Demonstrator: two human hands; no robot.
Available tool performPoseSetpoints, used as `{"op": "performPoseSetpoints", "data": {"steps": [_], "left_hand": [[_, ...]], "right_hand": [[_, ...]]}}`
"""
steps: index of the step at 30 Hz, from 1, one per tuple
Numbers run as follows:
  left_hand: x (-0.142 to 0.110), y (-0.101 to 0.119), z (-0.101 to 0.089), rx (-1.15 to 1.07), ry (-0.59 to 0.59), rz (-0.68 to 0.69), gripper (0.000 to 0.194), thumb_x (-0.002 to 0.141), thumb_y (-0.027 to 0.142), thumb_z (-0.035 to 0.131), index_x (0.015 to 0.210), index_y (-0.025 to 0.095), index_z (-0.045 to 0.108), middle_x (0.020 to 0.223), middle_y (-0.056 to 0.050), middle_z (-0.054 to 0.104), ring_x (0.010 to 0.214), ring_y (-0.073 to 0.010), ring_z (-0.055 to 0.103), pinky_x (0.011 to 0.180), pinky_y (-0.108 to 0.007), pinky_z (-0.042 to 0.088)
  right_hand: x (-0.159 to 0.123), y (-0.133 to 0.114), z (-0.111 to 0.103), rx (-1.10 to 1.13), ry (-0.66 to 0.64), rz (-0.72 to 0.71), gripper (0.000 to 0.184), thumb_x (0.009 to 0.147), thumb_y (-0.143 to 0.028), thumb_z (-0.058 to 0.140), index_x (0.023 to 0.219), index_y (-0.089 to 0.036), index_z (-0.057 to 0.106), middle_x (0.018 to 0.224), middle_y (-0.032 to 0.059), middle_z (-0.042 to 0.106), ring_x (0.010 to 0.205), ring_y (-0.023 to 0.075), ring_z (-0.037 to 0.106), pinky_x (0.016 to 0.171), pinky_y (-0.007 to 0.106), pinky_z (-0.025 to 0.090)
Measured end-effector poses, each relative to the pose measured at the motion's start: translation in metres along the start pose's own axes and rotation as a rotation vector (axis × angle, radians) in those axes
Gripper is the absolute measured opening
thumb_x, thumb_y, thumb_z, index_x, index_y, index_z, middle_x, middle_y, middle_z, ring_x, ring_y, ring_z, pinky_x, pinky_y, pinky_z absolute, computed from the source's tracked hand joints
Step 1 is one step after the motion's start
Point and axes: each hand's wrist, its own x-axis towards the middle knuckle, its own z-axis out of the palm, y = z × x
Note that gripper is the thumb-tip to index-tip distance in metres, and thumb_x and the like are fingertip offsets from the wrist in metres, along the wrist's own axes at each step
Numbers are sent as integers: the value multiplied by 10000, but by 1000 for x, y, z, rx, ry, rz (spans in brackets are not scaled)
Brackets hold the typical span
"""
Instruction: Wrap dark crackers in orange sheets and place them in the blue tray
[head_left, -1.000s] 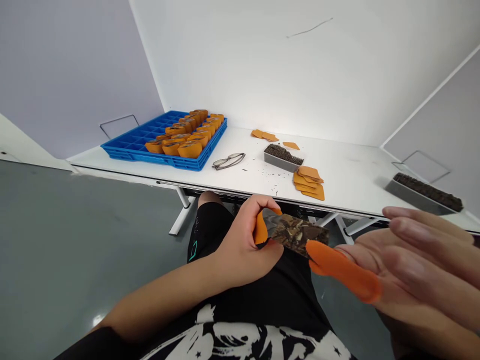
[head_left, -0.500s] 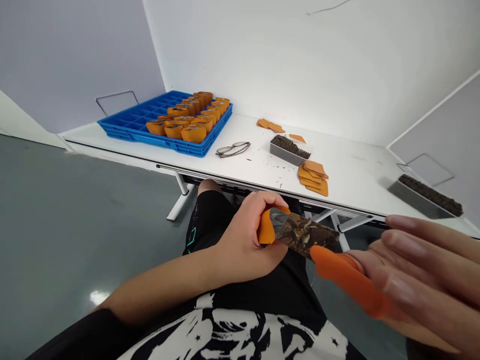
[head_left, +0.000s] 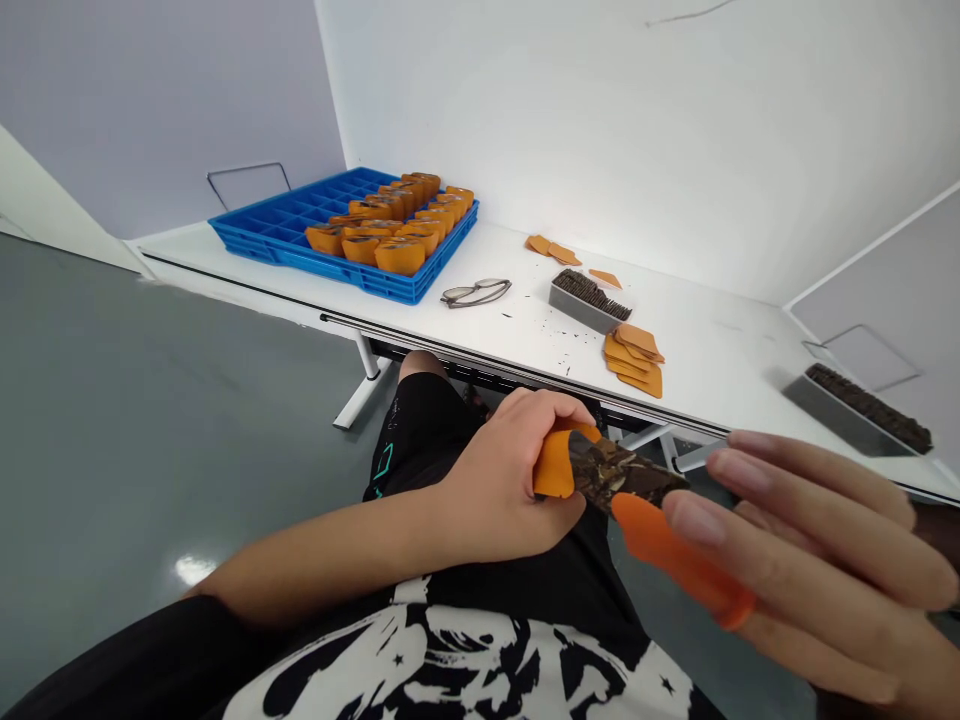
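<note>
My left hand [head_left: 517,475] is wrapped round an orange pouch [head_left: 555,465], its mouth facing right. Out of that mouth sticks a dark slab of pressed leaves [head_left: 622,470], like a piece of compressed tea; its inner end is hidden in the pouch. At the slab's outer end is my right hand [head_left: 817,550], fingers stretched and apart. An orange finger cot [head_left: 675,555] covers its thumb, which overlaps the slab's lower edge. The index fingertip is close to the slab's end; whether it touches, I cannot tell.
On the white table [head_left: 720,370], a blue divided tray [head_left: 315,265] holds several filled orange pouches [head_left: 401,257]. Glasses [head_left: 476,292], a metal box of dark slabs [head_left: 589,300], flat orange pouches [head_left: 634,358] and another slab box [head_left: 862,410] also lie there.
The right hand's fingers have come left, closer to the slab's outer end. Slightly less of the slab seems to stick out of the pouch. The left hand keeps its hold; the view has shifted slightly.
</note>
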Motion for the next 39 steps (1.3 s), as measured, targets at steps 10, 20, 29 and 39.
{"op": "performPoseSetpoints", "data": {"steps": [10,20,29,39], "left_hand": [[-2,-3,-2,12,-33,-60,452,751,141,719,1156,255,553,1111,-53,657,1042,-265,626,886,-418,529],[-4,-11,6,-153,-236,-208,383,721,110,640,1082,220,574,1037,-34,636,935,-223,586,810,-366,483],[-1,-22,11,-385,-259,-294,369,743,65,611,1071,217,538,926,7,593,805,-150,581,747,-300,496],[-5,-34,16,-414,-303,-356,654,720,72,660,1351,192,535,1190,-103,668,993,-223,669,831,-361,564]], "right_hand": [[8,15,12,-192,-38,-262,227,906,-187,730,792,-376,681,1237,-83,785,1507,191,504,1130,418,629],[8,28,29,201,-236,50,280,880,-55,699,1068,-251,765,1659,30,491,1519,308,484,1224,512,505],[4,36,31,343,-244,173,430,991,-170,664,1396,-313,675,1515,71,632,1367,241,632,1165,429,545],[-3,42,31,301,-398,252,250,996,-245,680,1227,-305,754,1385,41,725,1392,229,618,1148,392,576]]}}
